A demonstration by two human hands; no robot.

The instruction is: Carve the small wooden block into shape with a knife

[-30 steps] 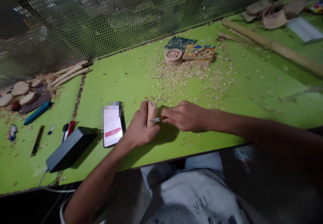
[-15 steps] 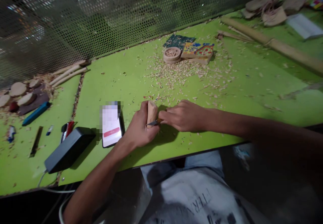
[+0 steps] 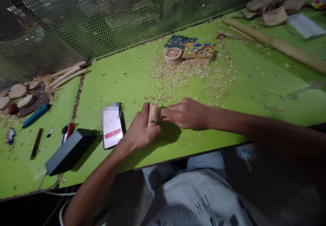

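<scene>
My left hand (image 3: pixel 142 128) is wrapped around a small pale block of wood (image 3: pixel 153 111), held upright just above the green table. In my right hand (image 3: pixel 187 114) is a carving knife (image 3: pixel 155 121), its handle mostly hidden by the closed fingers. The short dark blade lies across the face of the wood, pointing left, above my left thumb. Left of my left hand lies a phone (image 3: pixel 112 127) with a lit, partly blurred screen.
Wood shavings (image 3: pixel 175 75) spread around a round wooden dish (image 3: pixel 173 55) and a painted wooden piece (image 3: pixel 200 51). A black box (image 3: pixel 70 151) with a white cable stands at left, near a blue tool (image 3: pixel 36 115). A bamboo pole (image 3: pixel 275 44) lies at right.
My right hand has moved slightly up and away from me, and the knife blade has slid higher along the wood. My left hand keeps its hold in nearly the same place.
</scene>
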